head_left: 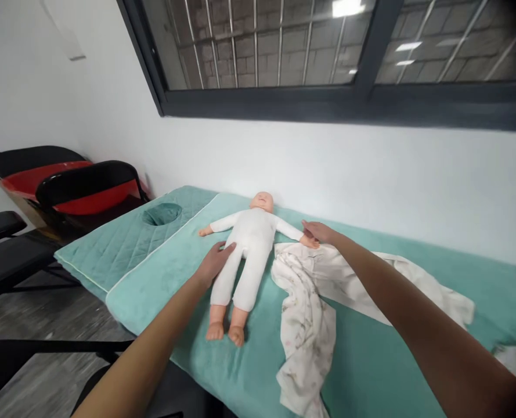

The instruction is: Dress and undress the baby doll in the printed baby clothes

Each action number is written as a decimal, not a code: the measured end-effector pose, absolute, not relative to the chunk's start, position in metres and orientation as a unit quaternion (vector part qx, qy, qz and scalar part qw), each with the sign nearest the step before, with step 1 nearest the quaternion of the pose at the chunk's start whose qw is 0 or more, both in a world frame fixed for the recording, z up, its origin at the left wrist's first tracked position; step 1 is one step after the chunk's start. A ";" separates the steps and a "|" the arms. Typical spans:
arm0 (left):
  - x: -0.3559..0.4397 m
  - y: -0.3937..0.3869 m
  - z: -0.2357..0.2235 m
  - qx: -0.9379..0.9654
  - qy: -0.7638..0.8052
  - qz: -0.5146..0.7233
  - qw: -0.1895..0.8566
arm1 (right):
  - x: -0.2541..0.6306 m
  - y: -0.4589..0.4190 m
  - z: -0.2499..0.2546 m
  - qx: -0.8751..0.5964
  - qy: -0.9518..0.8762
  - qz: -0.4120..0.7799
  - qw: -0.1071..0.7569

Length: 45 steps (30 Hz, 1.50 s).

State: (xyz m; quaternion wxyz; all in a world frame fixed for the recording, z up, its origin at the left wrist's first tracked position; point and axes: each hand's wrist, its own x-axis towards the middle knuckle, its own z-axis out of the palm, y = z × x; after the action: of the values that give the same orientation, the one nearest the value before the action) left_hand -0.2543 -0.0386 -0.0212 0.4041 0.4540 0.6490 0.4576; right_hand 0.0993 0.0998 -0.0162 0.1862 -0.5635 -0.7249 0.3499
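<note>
A baby doll (251,232) in a white body lies on its back on a green padded massage bed (162,302), arms spread and bare feet towards me. My left hand (215,262) rests against the doll's hip and upper thigh, its fingers stretched out. At the doll's outstretched hand on the right, my right hand (321,232) has its fingers curled round the little hand; its palm side is partly hidden. Beneath and beside my right forearm, a crumpled white cloth with a small print (307,325) is spread over the bed.
The bed's quilted head end has a face hole (162,214). Black and red folding chairs (94,188) stand at the left, near a black armrest chair (5,255). A white wall (327,168) with a dark-framed barred window (258,104) runs behind the bed.
</note>
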 end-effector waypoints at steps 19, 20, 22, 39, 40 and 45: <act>-0.029 -0.166 0.011 0.784 0.444 0.412 0.134 | 0.174 -0.194 0.067 -0.390 -0.763 0.466 0.221; -0.018 -0.171 0.020 0.768 0.434 0.433 0.183 | 0.174 -0.204 0.069 -0.391 -0.756 0.469 0.236; -0.002 -0.184 0.039 0.741 0.409 0.456 0.276 | 0.175 -0.219 0.073 -0.426 -0.732 0.452 0.280; 0.014 -0.280 0.028 0.443 0.247 0.528 0.681 | 0.163 -0.256 0.092 -0.307 -0.450 0.532 0.648; 0.014 -0.280 0.024 0.437 0.247 0.534 0.680 | 0.162 -0.253 0.082 -0.311 -0.439 0.529 0.657; 0.008 -0.246 0.010 0.432 0.293 0.535 0.664 | 0.159 -0.232 0.032 -0.389 -0.497 0.469 0.618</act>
State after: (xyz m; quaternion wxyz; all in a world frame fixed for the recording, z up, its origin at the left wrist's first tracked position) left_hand 0.0082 -0.2461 0.0102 0.6642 0.4323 0.2931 0.5348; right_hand 0.1587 -0.2322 0.0323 0.6179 -0.3892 -0.4965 0.4692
